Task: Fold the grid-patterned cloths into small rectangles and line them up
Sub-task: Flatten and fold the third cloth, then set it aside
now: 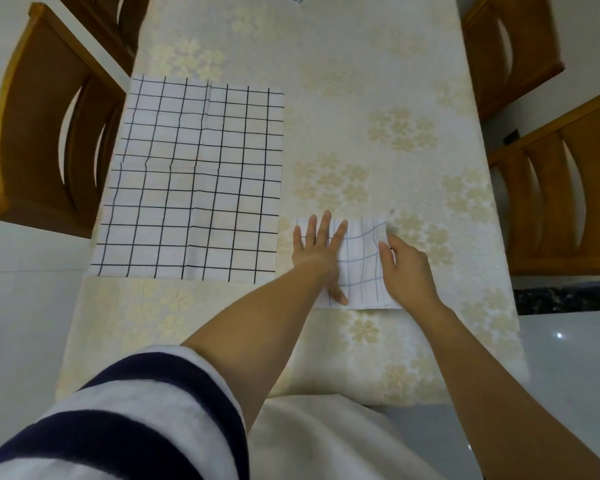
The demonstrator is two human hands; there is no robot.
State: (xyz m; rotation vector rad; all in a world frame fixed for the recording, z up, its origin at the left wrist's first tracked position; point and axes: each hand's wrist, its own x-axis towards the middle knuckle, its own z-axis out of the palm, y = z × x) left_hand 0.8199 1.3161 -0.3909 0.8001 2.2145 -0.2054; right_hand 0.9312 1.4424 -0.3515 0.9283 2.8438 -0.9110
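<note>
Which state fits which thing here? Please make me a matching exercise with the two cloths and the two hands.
Things:
1. big cloth
2. small cloth
3. left hand
4. right hand

States:
a. grips a cloth's right edge
b. spread out, black lines, untouched
c. presses down flat, fingers straight
d. thin grey-blue lines, under both hands

Pairs: 1-b, 2-d, 3-c, 4-a

no legible text — only grid lines

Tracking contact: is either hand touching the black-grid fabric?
No, the left hand and right hand are on the blue-grid cloth, apart from the black-grid fabric.
</note>
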